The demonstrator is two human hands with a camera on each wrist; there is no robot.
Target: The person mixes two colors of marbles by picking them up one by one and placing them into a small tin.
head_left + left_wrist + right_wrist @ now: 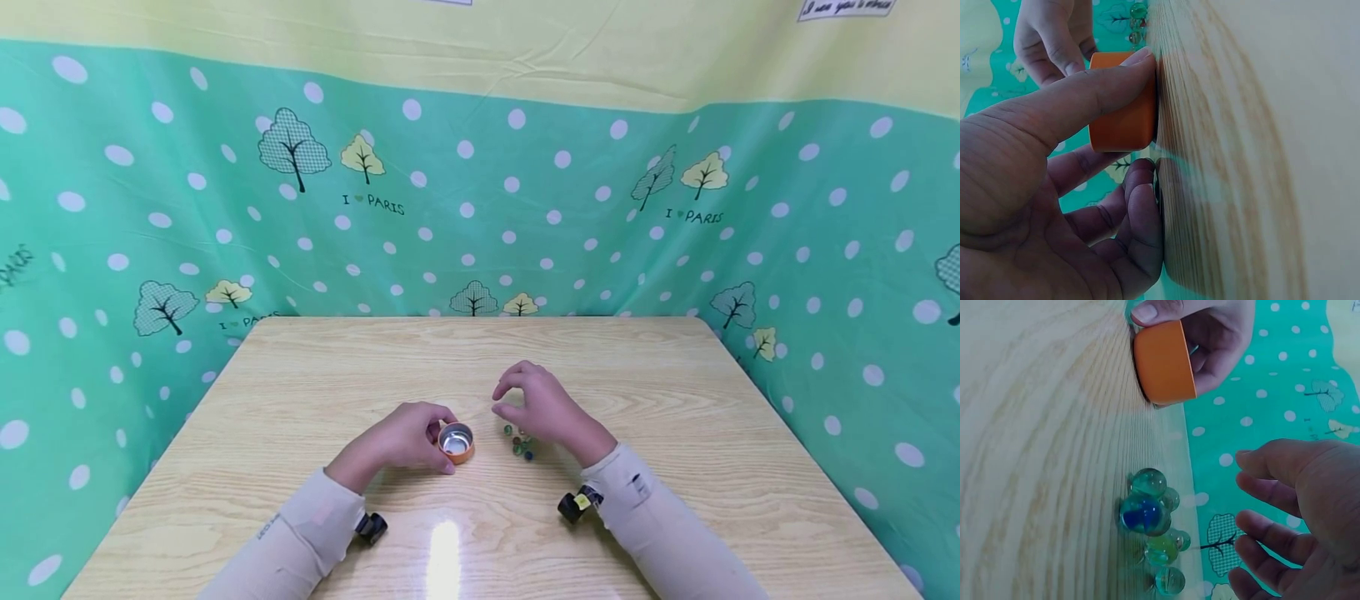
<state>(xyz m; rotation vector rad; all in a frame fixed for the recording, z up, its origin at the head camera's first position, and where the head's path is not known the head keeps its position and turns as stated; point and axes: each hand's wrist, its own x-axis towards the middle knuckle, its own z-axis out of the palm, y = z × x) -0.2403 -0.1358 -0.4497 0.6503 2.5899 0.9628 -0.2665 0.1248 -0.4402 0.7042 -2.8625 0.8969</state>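
Note:
A small round orange tin [463, 456] with a shiny silver inside stands upright on the table, its opening facing up. My left hand [408, 435] holds it by the side, with the thumb [1113, 84] on the near wall and fingers around the far side. To the right of the tin, several glass marbles [518, 449] lie in a loose cluster. One marble [1142, 514] has a blue core; others look clear or greenish. Just above the cluster hovers my right hand [546, 408], fingers loosely bent and apart, nothing between them. Whether the tin holds anything is hard to tell.
The light wood-grain table [600, 358] reaches back to a green and yellow printed cloth [465, 217] that hangs behind and at both sides. Each wrist carries a small black camera [371, 527]. A bright reflection falls on the table's near part.

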